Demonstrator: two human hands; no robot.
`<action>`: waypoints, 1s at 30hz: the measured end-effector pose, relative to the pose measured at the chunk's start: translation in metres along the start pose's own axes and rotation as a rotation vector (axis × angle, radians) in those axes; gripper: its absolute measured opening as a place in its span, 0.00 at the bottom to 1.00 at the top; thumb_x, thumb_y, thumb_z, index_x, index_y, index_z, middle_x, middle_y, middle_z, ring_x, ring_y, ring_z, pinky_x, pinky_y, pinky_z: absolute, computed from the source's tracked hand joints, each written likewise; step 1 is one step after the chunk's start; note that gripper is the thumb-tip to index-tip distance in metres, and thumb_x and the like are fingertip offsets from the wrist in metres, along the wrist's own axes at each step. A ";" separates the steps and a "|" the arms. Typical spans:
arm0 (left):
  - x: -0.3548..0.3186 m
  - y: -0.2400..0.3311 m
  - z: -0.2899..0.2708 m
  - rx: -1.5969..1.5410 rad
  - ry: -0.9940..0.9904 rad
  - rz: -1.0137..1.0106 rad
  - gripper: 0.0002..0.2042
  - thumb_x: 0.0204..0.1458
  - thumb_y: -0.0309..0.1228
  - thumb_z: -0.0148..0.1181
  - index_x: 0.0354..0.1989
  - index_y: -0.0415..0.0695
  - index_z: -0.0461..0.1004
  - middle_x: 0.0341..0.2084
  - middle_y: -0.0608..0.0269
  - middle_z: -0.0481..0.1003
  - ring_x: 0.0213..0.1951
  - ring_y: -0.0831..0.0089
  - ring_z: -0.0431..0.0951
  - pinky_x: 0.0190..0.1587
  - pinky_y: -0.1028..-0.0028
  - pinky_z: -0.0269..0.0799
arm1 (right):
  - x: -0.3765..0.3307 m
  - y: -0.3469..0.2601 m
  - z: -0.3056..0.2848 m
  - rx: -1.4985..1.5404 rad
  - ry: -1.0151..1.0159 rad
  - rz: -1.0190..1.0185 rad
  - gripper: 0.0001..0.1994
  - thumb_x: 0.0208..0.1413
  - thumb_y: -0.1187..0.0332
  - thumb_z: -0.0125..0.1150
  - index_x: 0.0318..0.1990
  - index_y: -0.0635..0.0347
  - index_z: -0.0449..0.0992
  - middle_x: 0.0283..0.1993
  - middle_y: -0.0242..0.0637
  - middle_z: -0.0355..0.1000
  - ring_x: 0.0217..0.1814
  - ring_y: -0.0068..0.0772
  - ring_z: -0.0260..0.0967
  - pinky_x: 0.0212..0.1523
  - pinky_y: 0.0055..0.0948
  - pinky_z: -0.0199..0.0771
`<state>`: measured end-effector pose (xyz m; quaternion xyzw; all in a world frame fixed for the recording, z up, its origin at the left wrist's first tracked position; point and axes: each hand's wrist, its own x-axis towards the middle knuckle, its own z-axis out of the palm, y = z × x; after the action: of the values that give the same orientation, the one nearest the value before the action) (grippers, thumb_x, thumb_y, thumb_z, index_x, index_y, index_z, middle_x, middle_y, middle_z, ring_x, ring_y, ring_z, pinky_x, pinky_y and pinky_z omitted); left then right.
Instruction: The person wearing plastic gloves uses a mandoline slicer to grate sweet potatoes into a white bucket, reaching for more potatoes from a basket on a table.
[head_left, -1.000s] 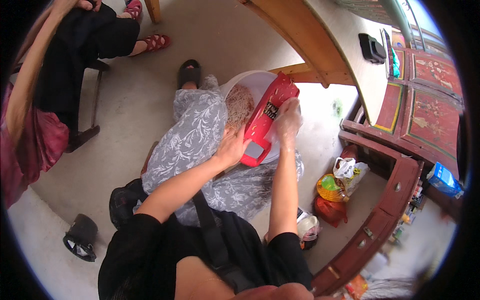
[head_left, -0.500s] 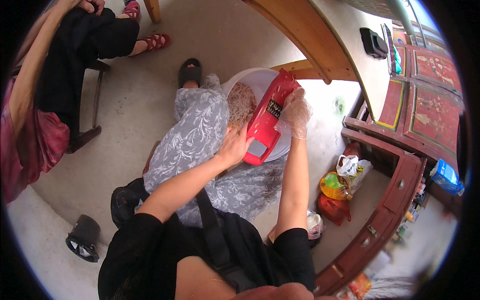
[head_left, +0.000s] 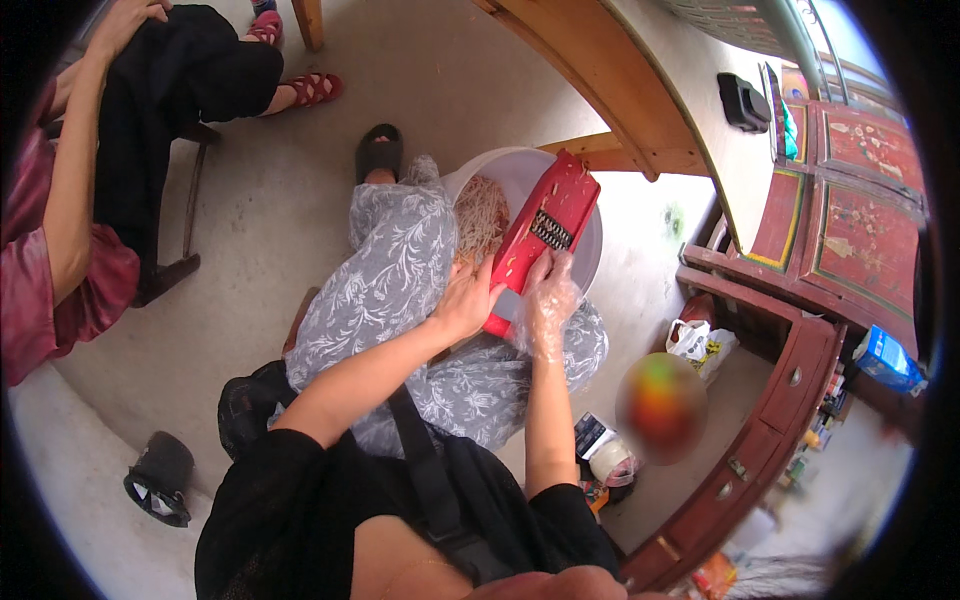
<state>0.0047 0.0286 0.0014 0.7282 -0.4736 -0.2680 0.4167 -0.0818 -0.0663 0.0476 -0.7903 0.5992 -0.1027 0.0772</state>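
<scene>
A red grater with a dark metal blade slants across a white tub. Its near end is in my bare left hand, closed around the left edge. My right hand, in a clear plastic glove, is curled against the grater's face just below the blade. Whatever its fingers press there is hidden. Pale bits cling to the red surface. Inside the tub, to the left of the grater, lies a heap of pale, thin shreds. The tub stands between my legs, which are covered by grey patterned cloth.
Above the tub curves a wooden table edge with its leg. At left another person sits, a hand near the knee. Red drawers and bags are on the right. A black bin stands lower left.
My gloved right hand has slid down the grater toward me, from beyond the blade to below it. The grater tilts a little differently. The other person's hand has moved.
</scene>
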 end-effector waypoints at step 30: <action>0.001 0.002 -0.001 0.038 0.019 0.006 0.25 0.50 0.35 0.55 0.53 0.35 0.60 0.31 0.49 0.74 0.38 0.57 0.71 0.48 0.62 0.56 | 0.014 -0.002 0.004 0.026 0.025 -0.047 0.10 0.57 0.62 0.49 0.44 0.51 0.69 0.23 0.51 0.71 0.25 0.56 0.70 0.24 0.47 0.66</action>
<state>0.0048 0.0273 0.0039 0.7371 -0.4767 -0.2509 0.4081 -0.0755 -0.0797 0.0456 -0.8016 0.5801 -0.1221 0.0774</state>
